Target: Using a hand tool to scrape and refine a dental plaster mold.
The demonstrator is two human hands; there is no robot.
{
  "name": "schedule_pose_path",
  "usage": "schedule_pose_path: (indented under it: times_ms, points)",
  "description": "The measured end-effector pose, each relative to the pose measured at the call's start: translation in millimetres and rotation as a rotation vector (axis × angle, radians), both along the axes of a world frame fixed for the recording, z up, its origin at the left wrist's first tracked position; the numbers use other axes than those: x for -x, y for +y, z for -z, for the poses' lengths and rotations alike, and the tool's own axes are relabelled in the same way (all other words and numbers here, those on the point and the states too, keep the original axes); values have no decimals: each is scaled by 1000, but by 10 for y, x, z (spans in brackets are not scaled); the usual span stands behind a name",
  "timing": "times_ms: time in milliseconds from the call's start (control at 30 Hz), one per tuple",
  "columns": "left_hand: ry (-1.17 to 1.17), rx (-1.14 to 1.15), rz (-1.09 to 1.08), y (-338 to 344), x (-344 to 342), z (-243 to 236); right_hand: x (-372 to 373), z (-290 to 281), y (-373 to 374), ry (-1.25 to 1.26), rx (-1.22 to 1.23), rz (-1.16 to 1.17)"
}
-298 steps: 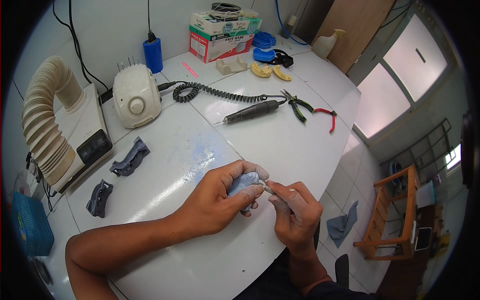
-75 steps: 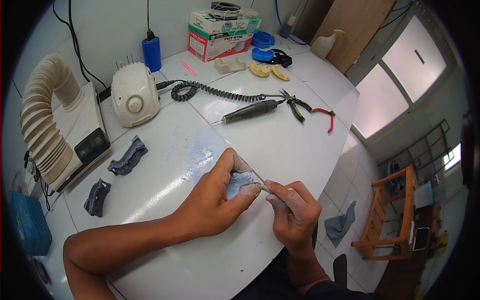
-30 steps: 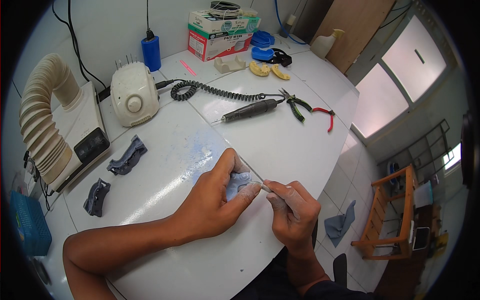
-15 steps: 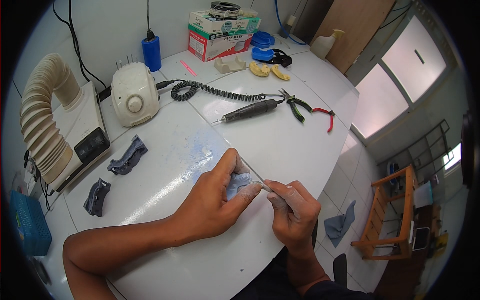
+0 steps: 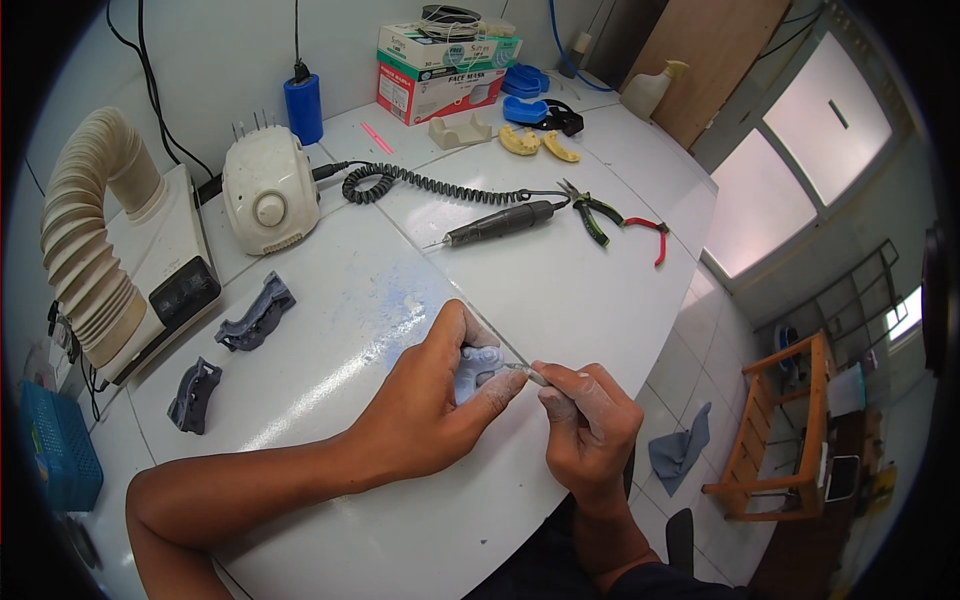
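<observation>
Pale blue toothed model [image 5: 477, 366]: matt, chalky, plaster-like; right fingers [image 5: 597, 394] dusted with dull whitish powder, slim grey tool [image 5: 532, 375] metallic-looking. White table [image 5: 570, 300] smooth and glossy, its blue powder patch [image 5: 395, 298] matt. Cream ribbed hose [image 5: 82, 250]: plastic-looking, low sheen; dark grey cylindrical handpiece [image 5: 500, 222]: satin, plastic-looking; grey-blue crumpled cloth [image 5: 679, 447]: matt.

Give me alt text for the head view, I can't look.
The left hand grips a pale blue dental cast while the right hand holds a slim tool close to it. Blue powder lies on the white table beyond them, with a dark rotary handpiece and pliers farther back.
</observation>
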State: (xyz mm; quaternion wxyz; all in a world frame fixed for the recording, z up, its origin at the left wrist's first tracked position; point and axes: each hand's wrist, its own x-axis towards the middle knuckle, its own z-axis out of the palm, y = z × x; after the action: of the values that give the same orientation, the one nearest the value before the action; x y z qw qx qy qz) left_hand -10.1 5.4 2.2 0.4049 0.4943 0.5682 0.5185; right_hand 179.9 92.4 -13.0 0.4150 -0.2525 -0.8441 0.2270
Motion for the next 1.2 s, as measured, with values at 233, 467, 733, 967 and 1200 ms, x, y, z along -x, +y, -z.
schedule_pose_path:
  times_ms: [233, 467, 733, 967, 1200]
  points:
    - [-14, 38, 2, -17, 7, -1, 5, -14, -1, -18, 21, -22]
    - [11, 8, 17, -7, 19, -8, 4, -18, 3, 19, 28, -33]
    - [202, -75, -51, -1, 17, -12, -2, -28, -6, 3, -37, -5]
    - [235, -89, -75, 0, 4, 31, -4, -5, -30, -20, -76, 31]
    - [294, -116, -76, 0, 10, 30, -5, -5, -28, -28, -69, 35]
